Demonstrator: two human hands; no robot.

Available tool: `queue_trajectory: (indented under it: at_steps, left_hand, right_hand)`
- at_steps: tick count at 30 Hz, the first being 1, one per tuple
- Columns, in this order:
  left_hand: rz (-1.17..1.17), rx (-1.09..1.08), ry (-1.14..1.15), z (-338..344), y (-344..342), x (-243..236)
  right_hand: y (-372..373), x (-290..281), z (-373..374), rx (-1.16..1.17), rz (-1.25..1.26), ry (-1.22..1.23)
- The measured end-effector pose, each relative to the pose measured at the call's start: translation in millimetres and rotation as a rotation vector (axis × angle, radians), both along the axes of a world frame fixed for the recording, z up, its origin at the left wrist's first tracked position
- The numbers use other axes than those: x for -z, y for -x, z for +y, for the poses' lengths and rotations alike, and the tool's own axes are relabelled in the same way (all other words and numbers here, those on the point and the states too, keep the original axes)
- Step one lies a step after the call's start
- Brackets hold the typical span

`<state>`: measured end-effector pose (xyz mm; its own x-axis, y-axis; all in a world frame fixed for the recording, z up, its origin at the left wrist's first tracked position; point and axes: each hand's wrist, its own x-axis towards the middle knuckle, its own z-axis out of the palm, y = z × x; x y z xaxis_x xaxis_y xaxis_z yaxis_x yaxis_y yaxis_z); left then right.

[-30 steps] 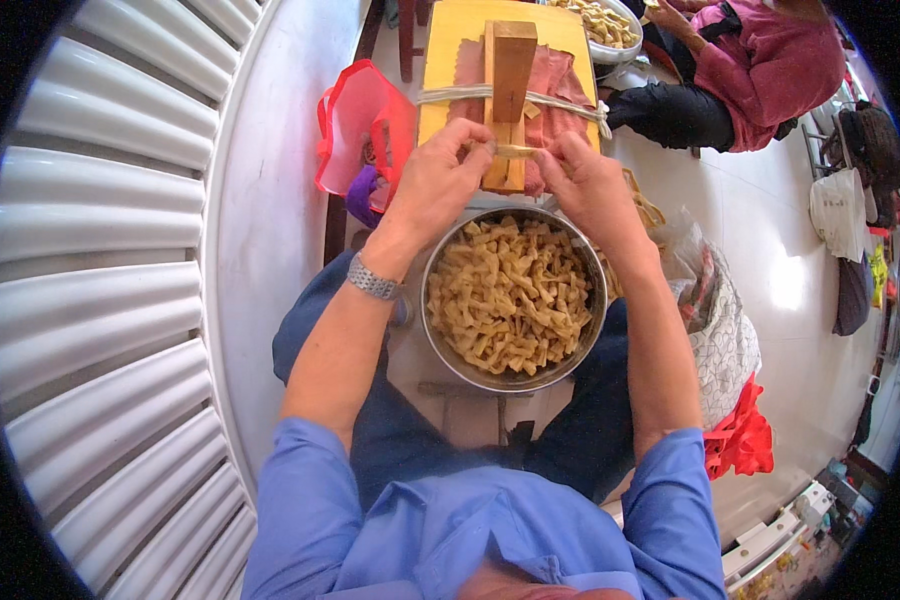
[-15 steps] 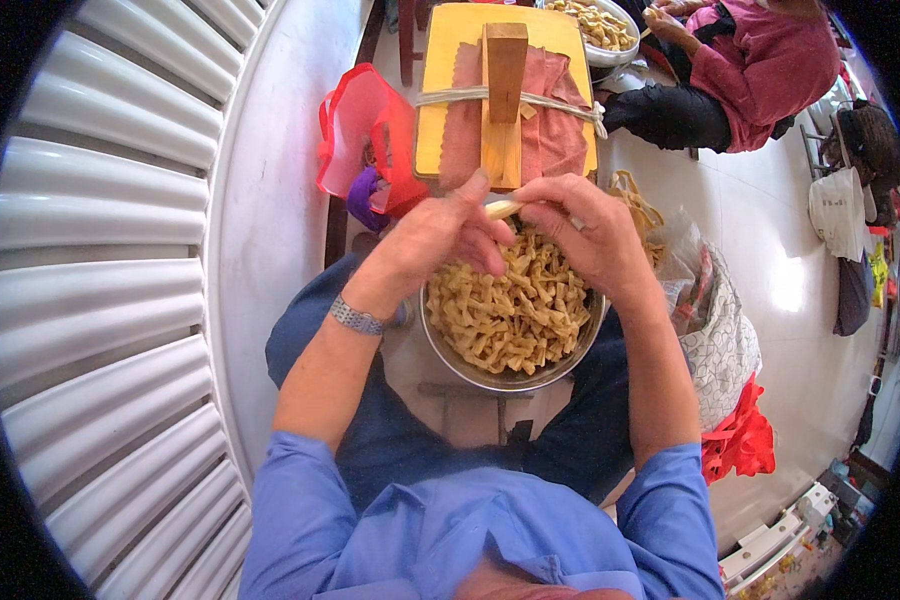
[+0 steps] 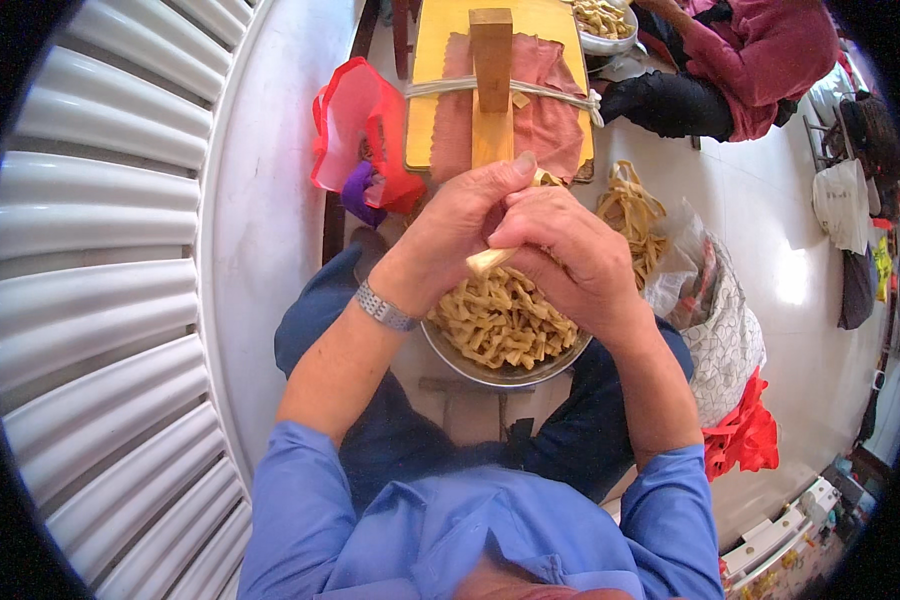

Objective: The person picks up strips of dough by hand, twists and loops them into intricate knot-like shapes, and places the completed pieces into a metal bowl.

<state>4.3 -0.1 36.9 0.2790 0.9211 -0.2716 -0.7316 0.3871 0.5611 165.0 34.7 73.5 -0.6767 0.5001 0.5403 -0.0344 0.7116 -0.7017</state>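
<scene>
Over a round metal bowl (image 3: pixel 438 345) between my knees, both my hands meet. The bowl is heaped with pale yellow-brown knotted tofu-skin pieces (image 3: pixel 505 318). My left hand (image 3: pixel 448 225), with a metal-band watch (image 3: pixel 385 306) at the wrist, is closed with its thumb pointing up and away. My right hand (image 3: pixel 575 245) presses against it, fingers wrapped. A pale tofu-skin strip (image 3: pixel 489 262) runs through both hands; one end sticks out below the fingers, and a bit shows above them. Its middle is hidden by my fingers.
Beyond my hands stands a yellow board (image 3: pixel 432 130) with a reddish cloth (image 3: pixel 550 130) and wooden post (image 3: pixel 491 60) tied by white cord. Loose strips (image 3: pixel 630 215) hang at its right. A red bag (image 3: pixel 355 120) is left, a patterned bag (image 3: pixel 722 330) right. Another person (image 3: pixel 760 60) sits at far right.
My hands have come together over the bowl, the right moving left and down a little. The strip, earlier stretched between fingertips, now passes through both closed hands with an end pointing toward me.
</scene>
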Motion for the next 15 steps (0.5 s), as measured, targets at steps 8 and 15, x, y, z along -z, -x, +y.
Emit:
queue_trajectory:
  at_steps: [8, 15]
  left_hand:
    - [0.011, 0.113, -0.116, -2.7, -3.2, 27.3]
    - [0.472, 0.183, -0.120, -13.7, -11.6, 20.6]
  right_hand:
    - [-7.6, 7.5, -0.4, -0.064, 0.039, -0.084]
    - [-19.1, 20.2, 8.6, 0.089, -0.054, 0.046]
